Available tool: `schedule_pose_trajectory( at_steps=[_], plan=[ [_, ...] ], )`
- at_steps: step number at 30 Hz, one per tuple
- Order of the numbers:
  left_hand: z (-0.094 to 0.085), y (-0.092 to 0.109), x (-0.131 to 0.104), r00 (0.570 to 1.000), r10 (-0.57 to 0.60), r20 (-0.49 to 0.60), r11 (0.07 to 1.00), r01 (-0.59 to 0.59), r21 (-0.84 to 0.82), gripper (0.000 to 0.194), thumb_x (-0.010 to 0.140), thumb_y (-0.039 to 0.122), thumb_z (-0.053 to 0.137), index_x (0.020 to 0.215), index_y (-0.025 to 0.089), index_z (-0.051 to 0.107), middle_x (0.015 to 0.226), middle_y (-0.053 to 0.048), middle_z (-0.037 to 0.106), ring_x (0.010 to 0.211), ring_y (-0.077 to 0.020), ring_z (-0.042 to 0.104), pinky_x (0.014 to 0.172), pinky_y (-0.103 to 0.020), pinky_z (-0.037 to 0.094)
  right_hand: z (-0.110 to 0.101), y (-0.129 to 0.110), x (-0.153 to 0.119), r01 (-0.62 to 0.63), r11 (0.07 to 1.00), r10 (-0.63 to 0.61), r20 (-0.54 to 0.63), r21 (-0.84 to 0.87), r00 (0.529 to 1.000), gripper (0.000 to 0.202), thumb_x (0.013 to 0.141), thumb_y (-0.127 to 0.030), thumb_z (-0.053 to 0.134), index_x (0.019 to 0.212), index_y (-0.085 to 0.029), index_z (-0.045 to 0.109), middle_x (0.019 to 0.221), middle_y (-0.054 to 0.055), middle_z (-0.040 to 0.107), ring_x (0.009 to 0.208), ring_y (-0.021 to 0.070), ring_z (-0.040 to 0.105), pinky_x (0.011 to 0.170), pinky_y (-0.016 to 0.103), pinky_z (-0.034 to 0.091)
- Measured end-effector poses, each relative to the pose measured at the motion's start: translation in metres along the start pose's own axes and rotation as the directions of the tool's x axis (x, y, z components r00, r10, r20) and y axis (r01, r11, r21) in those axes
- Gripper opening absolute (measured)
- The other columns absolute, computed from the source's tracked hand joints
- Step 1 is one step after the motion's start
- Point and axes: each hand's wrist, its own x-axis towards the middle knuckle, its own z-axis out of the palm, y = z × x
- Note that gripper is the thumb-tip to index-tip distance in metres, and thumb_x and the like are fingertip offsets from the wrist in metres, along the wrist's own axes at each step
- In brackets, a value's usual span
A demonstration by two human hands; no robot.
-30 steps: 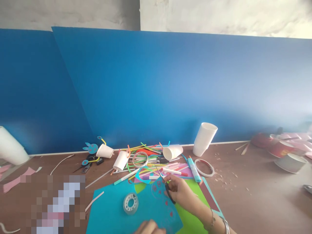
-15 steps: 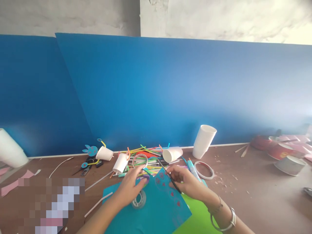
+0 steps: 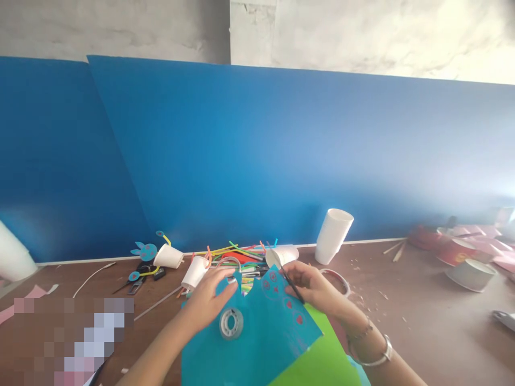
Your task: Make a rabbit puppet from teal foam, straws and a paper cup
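A sheet of blue paper [image 3: 253,343] with a notched top edge is in front of me, with red hearts and outlined shapes drawn along its right side. My left hand [image 3: 213,295] pinches a narrow blue piece at its upper left edge; whether that piece is still joined to the sheet is unclear. Between the thumb and fingers of my right hand [image 3: 311,284] is a slim dark pen-like object [image 3: 293,284], slanting across the sheet's upper right edge. A clear tape roll [image 3: 231,323] lies on the blue paper. Green paper [image 3: 322,354] shows underneath.
Behind my hands lie coloured straws [image 3: 251,254] and tipped paper cups [image 3: 169,256]. A stack of white cups [image 3: 333,236] stands before the blue partition [image 3: 257,150]. A blue paper rabbit head [image 3: 145,252] is at left. Bowls [image 3: 471,275] sit at right.
The view has shifted slightly. The blue sheet has turned a little and moved right with my right hand. My left hand's grip has changed slightly at the upper edge.
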Motion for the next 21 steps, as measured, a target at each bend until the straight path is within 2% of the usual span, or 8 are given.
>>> schedule_pose_trajectory(
  at_steps=[3,6,9,12,14,16,18,21],
  plan=[
    [0.027,-0.002,0.005,0.997,-0.046,0.069,0.998,0.049,-0.049,0.040,0.086,0.041,0.050,0.121,0.022,0.056,0.126,-0.010,0.057,0.118,-0.0260,0.051,0.099,-0.043,0.041,0.005,0.011,0.004,0.042,0.970,-0.055,-0.047,-0.240,0.997,0.023,0.075,-0.020,0.058,0.098,-0.019,0.058,0.070,-0.003,0.052,0.065,0.0137,0.049,0.059,0.025,0.039],
    [0.050,-0.005,0.008,0.998,-0.034,0.046,0.994,0.039,-0.099,0.043,0.085,0.036,0.051,0.125,0.021,0.052,0.122,-0.012,0.058,0.114,-0.0243,0.053,0.098,-0.041,0.042,0.009,0.015,0.002,0.064,0.937,-0.089,-0.058,-0.342,0.994,0.030,0.074,-0.012,0.052,0.102,-0.021,0.058,0.070,-0.003,0.052,0.066,0.0140,0.050,0.059,0.025,0.038],
    [0.060,-0.009,0.012,1.000,0.012,0.028,0.997,-0.010,-0.071,0.029,0.084,0.034,0.053,0.107,0.020,0.061,0.105,-0.010,0.064,0.101,-0.0230,0.058,0.097,-0.043,0.043,0.012,0.012,-0.001,0.070,0.927,-0.104,-0.073,-0.369,0.992,0.034,0.075,-0.011,0.050,0.105,-0.023,0.057,0.074,-0.002,0.054,0.067,0.0142,0.051,0.060,0.025,0.038],
    [0.061,-0.017,0.015,1.000,-0.001,-0.020,1.000,0.001,-0.007,0.014,0.082,0.032,0.054,0.083,0.020,0.062,0.081,-0.002,0.064,0.084,-0.0197,0.061,0.106,-0.051,0.030,0.010,0.013,-0.002,0.025,0.946,-0.078,-0.153,-0.322,0.985,0.028,0.077,-0.017,0.053,0.104,-0.022,0.054,0.075,-0.002,0.051,0.065,0.0140,0.049,0.058,0.025,0.038],
    [0.061,-0.024,0.016,0.997,-0.019,-0.081,1.000,0.021,0.018,0.013,0.082,0.031,0.053,0.079,0.021,0.061,0.073,0.001,0.062,0.076,-0.0176,0.061,0.109,-0.053,0.024,0.005,0.017,-0.004,-0.017,0.973,-0.022,-0.167,-0.232,0.986,0.027,0.075,-0.024,0.060,0.100,-0.021,0.051,0.073,-0.003,0.048,0.063,0.0133,0.047,0.057,0.025,0.039],
    [0.060,-0.031,0.017,0.988,-0.033,-0.149,0.999,0.039,0.038,0.015,0.082,0.034,0.053,0.079,0.021,0.061,0.073,0.000,0.062,0.075,-0.0183,0.061,0.108,-0.053,0.027,-0.005,0.022,-0.010,-0.038,0.988,0.022,-0.107,-0.153,0.994,0.032,0.071,-0.029,0.068,0.096,-0.020,0.049,0.071,-0.005,0.046,0.063,0.0125,0.045,0.058,0.025,0.039],
    [0.060,-0.036,0.017,0.979,-0.046,-0.197,0.997,0.058,0.055,0.018,0.082,0.037,0.053,0.081,0.021,0.063,0.074,-0.001,0.064,0.077,-0.0204,0.062,0.105,-0.053,0.030,-0.017,0.026,-0.019,-0.061,0.989,0.059,-0.014,-0.135,0.998,0.031,0.073,-0.035,0.069,0.092,-0.019,0.050,0.069,-0.005,0.045,0.062,0.0118,0.043,0.057,0.024,0.038],
    [0.060,-0.040,0.017,0.971,-0.064,-0.231,0.995,0.081,0.062,0.021,0.082,0.038,0.052,0.083,0.021,0.064,0.077,-0.004,0.066,0.079,-0.0223,0.062,0.103,-0.055,0.032,-0.032,0.029,-0.035,-0.151,0.986,0.162,0.205,-0.065,0.965,0.031,0.077,-0.044,0.065,0.085,-0.018,0.049,0.067,-0.005,0.044,0.058,0.0091,0.040,0.052,0.022,0.036]
  ],
)
